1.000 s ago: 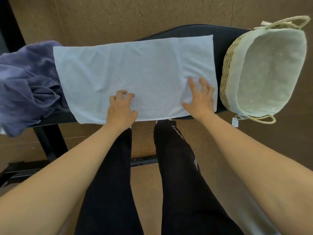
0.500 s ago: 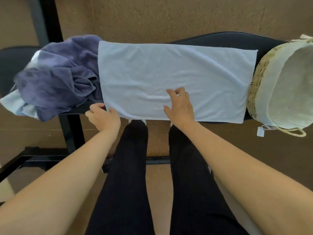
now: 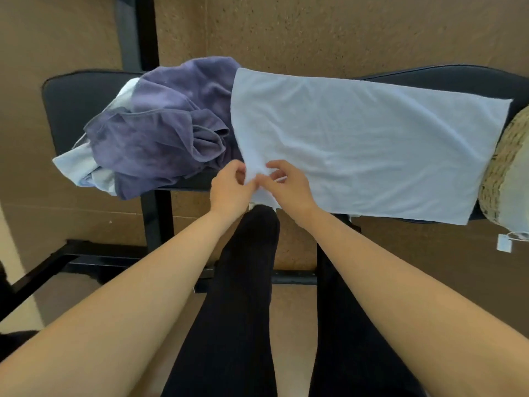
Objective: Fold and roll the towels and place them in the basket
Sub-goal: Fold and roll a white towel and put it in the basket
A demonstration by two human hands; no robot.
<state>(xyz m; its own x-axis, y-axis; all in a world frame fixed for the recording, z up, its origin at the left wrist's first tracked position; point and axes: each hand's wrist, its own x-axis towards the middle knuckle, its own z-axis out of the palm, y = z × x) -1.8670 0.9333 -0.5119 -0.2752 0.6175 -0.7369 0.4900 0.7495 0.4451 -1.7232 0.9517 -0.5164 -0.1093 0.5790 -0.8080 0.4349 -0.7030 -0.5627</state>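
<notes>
Pinches the near left corner of the pale blue towel [image 3: 357,144] with left hand [image 3: 230,184] and right hand [image 3: 286,187], fingers curled, thumbs almost meeting at the cloth's edge. Right of the grip and beyond it: the rest of that towel, flat and lightly creased along the black padded bench [image 3: 65,104]. Just left of the grip, touching the towel's side: a crumpled heap of purple towels [image 3: 160,133]. Far right of the grip, at the towel's other end: a woven basket [image 3: 503,173], cut by the frame, with a small white tag [image 3: 504,243] hanging under it. Nearer than the grip: black trousers [image 3: 243,282].

Brown speckled floor [image 3: 343,32], black padded bench [image 3: 71,110], black metal frame [image 3: 156,219]
</notes>
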